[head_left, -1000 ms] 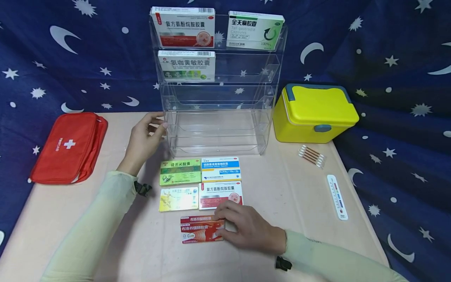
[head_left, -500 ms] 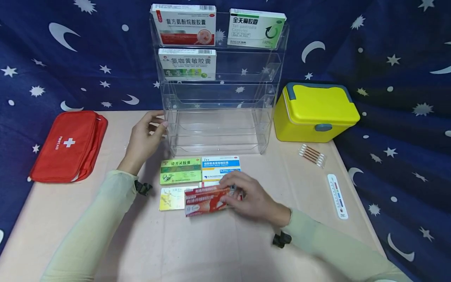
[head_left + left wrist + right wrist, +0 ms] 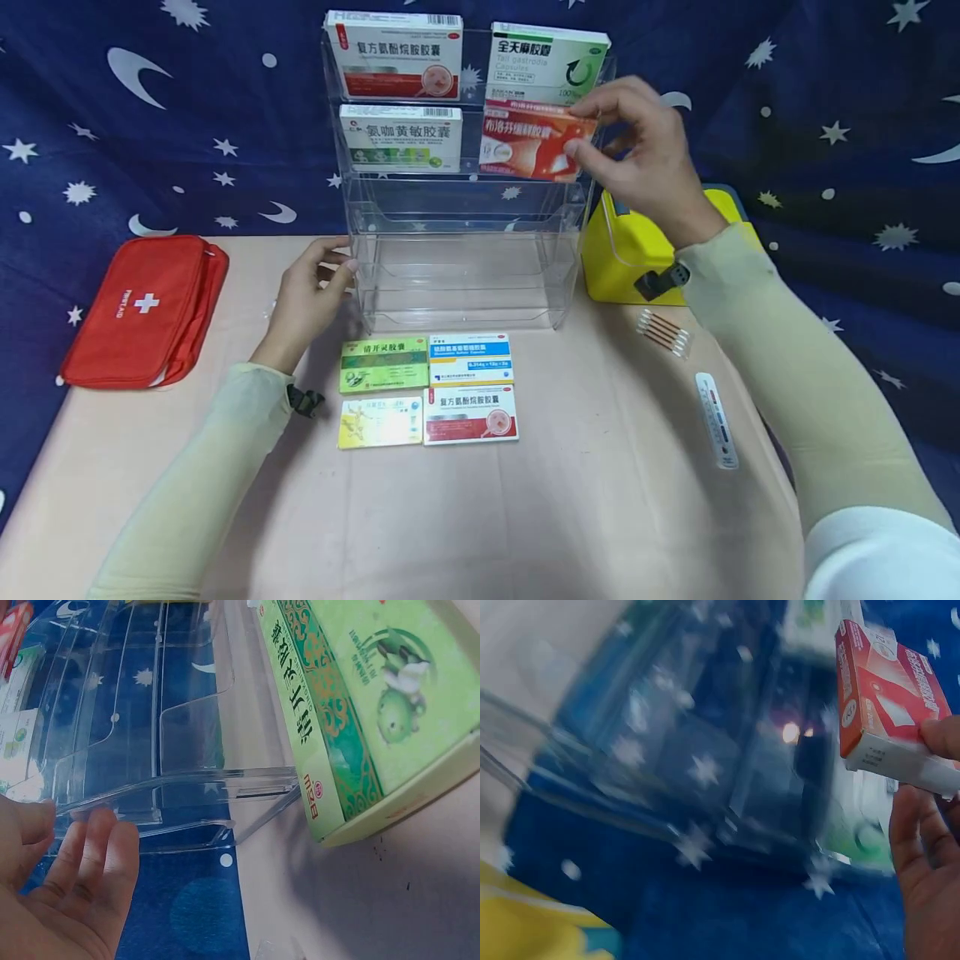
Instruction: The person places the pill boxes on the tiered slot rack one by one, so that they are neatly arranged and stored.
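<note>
Much of the yellow case (image 3: 630,262) is hidden behind the right forearm (image 3: 810,358), the red box (image 3: 528,146) overlaps the bottom of a green-and-white box (image 3: 536,67), and the right wrist view is blurred. The right hand (image 3: 652,158) pinches the red box by one end, thumb on its face, at the clear rack's (image 3: 465,321) second tier (whether it touches the shelf, I cannot tell). The left hand (image 3: 307,304) lightly holds the rack's left edge, fingers loosely bent. Four boxes (image 3: 384,364) lie on the pale pink table (image 3: 585,508) before a starry blue curtain (image 3: 247,92).
</note>
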A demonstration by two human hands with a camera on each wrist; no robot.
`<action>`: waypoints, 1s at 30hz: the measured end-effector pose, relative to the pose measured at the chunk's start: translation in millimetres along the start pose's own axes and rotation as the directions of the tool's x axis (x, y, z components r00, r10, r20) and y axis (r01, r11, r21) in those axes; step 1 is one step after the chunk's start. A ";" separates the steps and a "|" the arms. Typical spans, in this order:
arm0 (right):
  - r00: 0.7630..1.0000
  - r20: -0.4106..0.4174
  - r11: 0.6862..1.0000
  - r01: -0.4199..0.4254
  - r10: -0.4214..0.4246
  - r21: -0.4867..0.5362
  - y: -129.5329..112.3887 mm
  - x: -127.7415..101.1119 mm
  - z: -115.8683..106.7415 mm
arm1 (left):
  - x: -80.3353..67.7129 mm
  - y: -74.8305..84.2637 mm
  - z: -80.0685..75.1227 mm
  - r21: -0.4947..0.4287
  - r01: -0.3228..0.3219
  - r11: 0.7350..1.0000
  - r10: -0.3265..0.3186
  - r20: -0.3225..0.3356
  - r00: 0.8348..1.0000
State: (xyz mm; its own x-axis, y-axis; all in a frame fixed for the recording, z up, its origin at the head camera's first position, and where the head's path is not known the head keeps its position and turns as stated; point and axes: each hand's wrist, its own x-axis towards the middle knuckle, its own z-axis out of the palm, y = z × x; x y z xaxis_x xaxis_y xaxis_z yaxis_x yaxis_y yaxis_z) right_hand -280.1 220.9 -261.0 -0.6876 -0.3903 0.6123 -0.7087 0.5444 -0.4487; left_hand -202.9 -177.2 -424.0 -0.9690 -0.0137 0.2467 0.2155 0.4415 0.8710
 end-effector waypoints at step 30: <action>0.982 0.144 0.951 -0.076 0.124 -0.299 15.3 42.4 9.2 | -0.4 -3.6 1.7 0.019 0.012 1.000 -0.013 0.006 1.000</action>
State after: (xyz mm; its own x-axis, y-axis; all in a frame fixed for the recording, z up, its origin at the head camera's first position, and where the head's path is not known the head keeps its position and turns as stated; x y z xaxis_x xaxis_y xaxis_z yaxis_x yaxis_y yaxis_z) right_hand -321.5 205.9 -247.9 -0.7856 -0.4226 0.4519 -0.5745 0.7694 -0.2792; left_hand -203.5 -177.2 -427.9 -0.9723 -0.0139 0.2332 0.2010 0.4585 0.8657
